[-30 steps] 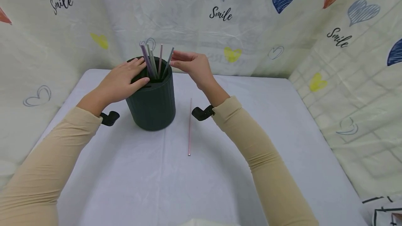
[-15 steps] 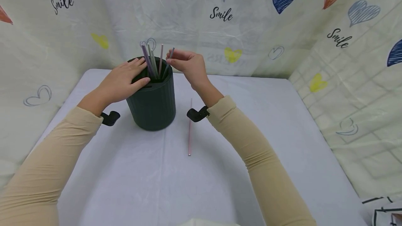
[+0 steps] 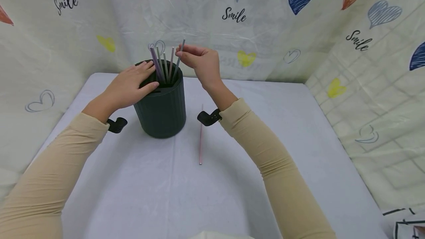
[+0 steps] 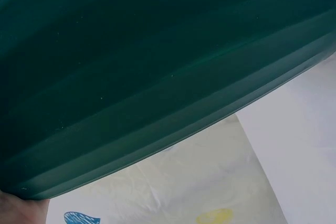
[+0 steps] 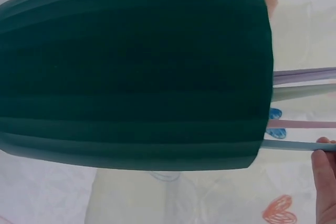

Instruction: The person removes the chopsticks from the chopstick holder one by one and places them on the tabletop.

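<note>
A dark green ribbed utensil holder stands upright toward the back left of the table. My left hand rests on its rim, fingers stretched over the top and thumb toward the front. Thin pastel chopsticks lean up out of the holder: purple chopsticks, green ones and a pink one. Above the right side of the rim, my right hand pinches a blue-grey chopstick between thumb and fingertips. The lower end of that chopstick is hidden inside the holder.
A single pink chopstick lies on the white-covered table, right of the holder and partly below my right wrist. A pale curtain printed with hearts hangs behind the table's back edge.
My right hand has moved left to the blue-grey chopstick, taken hold of it and lifted it slightly, so its top stands higher. My left hand has stayed on the rim.
</note>
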The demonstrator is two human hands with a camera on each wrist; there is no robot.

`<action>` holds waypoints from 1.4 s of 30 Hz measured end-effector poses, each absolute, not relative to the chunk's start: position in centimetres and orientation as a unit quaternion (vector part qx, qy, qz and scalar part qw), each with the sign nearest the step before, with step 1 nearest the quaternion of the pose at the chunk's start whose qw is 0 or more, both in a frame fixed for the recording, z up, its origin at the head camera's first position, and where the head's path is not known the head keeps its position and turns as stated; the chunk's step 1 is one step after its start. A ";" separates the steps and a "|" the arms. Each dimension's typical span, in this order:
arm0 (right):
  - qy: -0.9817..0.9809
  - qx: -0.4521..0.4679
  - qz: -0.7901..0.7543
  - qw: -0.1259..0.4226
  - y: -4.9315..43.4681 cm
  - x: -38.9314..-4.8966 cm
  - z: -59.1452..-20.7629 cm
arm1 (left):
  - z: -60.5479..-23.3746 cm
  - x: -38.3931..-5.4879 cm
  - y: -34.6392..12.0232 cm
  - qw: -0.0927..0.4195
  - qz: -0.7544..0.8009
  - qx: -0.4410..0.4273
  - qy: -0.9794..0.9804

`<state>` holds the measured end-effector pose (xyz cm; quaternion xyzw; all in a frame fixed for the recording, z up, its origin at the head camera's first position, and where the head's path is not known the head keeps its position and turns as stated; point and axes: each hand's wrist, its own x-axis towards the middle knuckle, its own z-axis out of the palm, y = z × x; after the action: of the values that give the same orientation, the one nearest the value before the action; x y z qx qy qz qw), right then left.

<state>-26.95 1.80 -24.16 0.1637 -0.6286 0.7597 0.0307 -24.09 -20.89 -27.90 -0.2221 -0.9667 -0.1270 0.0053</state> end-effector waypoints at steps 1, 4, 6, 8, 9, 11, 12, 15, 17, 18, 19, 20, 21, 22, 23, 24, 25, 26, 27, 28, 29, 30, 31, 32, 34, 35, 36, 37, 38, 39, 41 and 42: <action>-0.627 0.167 0.760 0.036 1.8 -26.8 -24.0 | -27.9 -24.1 -20.9 0.005 -0.127 -0.222 -0.967; -0.625 0.179 0.758 0.057 2.0 -26.5 -23.4 | -27.8 -24.0 -20.8 0.003 -0.126 -0.222 -0.967; -0.621 0.188 0.758 0.070 2.1 -26.3 -23.0 | -27.7 -24.0 -20.7 0.003 -0.125 -0.220 -0.967; -0.617 0.198 0.758 0.081 2.3 -26.2 -22.6 | -27.7 -23.9 -20.7 0.001 -0.125 -0.220 -0.968; -0.615 0.203 0.757 0.085 2.4 -26.1 -22.4 | -27.7 -23.9 -20.7 0.002 -0.125 -0.219 -0.968; -0.609 0.208 0.760 0.091 2.5 -26.0 -22.0 | -27.7 -24.0 -20.8 0.003 -0.125 -0.219 -0.968; -0.606 0.210 0.762 0.093 2.6 -26.0 -21.7 | -27.8 -24.0 -20.8 0.004 -0.125 -0.220 -0.968; -0.599 0.216 0.765 0.099 2.8 -25.7 -21.1 | -27.9 -24.1 -20.9 0.008 -0.125 -0.222 -0.967; -0.597 0.218 0.765 0.104 2.9 -25.5 -20.7 | -28.0 -24.1 -21.0 0.010 -0.125 -0.224 -0.966; -0.597 0.218 0.765 0.106 3.0 -25.4 -20.5 | -28.0 -24.1 -21.0 0.010 -0.124 -0.224 -0.967; -0.596 0.218 0.765 0.108 3.1 -25.3 -20.3 | -28.0 -24.2 -21.0 0.010 -0.124 -0.224 -0.967; -0.595 0.217 0.767 0.108 3.2 -25.2 -20.1 | -28.0 -24.2 -21.0 0.010 -0.124 -0.224 -0.967; -0.593 0.216 0.768 0.109 3.3 -25.1 -20.0 | -28.0 -24.2 -21.1 0.010 -0.123 -0.223 -0.967; -0.593 0.219 0.766 0.113 3.3 -25.1 -19.8 | -28.0 -24.2 -21.1 0.009 -0.123 -0.223 -0.967; -0.591 0.220 0.768 0.115 3.4 -25.0 -19.7 | -28.0 -24.2 -21.1 0.008 -0.122 -0.223 -0.967; -0.589 0.221 0.768 0.116 3.5 -24.9 -19.5 | -28.0 -24.2 -21.1 0.007 -0.122 -0.223 -0.967; -0.587 0.224 0.769 0.119 3.6 -24.8 -19.4 | -28.0 -24.2 -21.1 0.007 -0.122 -0.222 -0.967; -0.584 0.226 0.770 0.122 3.6 -24.7 -19.2 | -27.9 -24.1 -21.1 0.006 -0.122 -0.222 -0.967; -0.584 0.228 0.769 0.126 3.7 -24.6 -19.0 | -27.9 -24.1 -21.1 0.005 -0.122 -0.222 -0.967; -0.585 0.231 0.767 0.129 3.7 -24.5 -18.8 | -27.9 -24.1 -21.1 0.003 -0.123 -0.221 -0.968; -0.582 0.230 0.769 0.130 3.8 -24.4 -18.6 | -27.8 -24.0 -21.1 0.002 -0.123 -0.219 -0.968; -0.583 0.231 0.767 0.132 3.8 -24.3 -18.4 | -27.8 -24.0 -21.1 0.001 -0.124 -0.218 -0.968; -0.583 0.233 0.766 0.135 3.9 -24.2 -18.1 | -27.8 -24.0 -21.1 0.000 -0.124 -0.217 -0.968; -0.583 0.235 0.766 0.137 3.9 -24.1 -17.9 | -27.8 -24.0 -21.1 -0.001 -0.124 -0.216 -0.969; -0.584 0.240 0.762 0.143 4.0 -23.9 -17.5 | -27.8 -24.0 -21.2 -0.001 -0.123 -0.214 -0.969; -0.582 0.242 0.763 0.144 4.1 -23.8 -17.3 | -27.8 -24.0 -21.2 0.000 -0.122 -0.215 -0.969; -0.583 0.243 0.761 0.147 4.3 -23.7 -17.1 | -27.8 -24.0 -21.2 0.000 -0.122 -0.217 -0.969; -0.582 0.244 0.761 0.149 4.5 -23.7 -16.9 | -27.8 -24.0 -21.1 0.001 -0.121 -0.218 -0.968; -0.582 0.243 0.762 0.151 4.7 -23.6 -16.8 | -27.8 -24.1 -21.1 0.001 -0.121 -0.220 -0.968; -0.582 0.242 0.761 0.154 4.9 -23.5 -16.6 | -27.8 -24.1 -21.1 0.002 -0.121 -0.222 -0.968; -0.579 0.240 0.763 0.159 5.5 -23.4 -16.3 | -27.8 -24.1 -21.0 0.002 -0.122 -0.224 -0.967; -0.575 0.238 0.766 0.161 5.8 -23.4 -16.1 | -27.8 -24.1 -21.0 0.002 -0.122 -0.223 -0.967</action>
<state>-23.38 5.76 -16.12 0.2383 -0.5748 0.7661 0.1607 -24.10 -20.98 -27.83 -0.2233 -0.9671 -0.1221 0.0016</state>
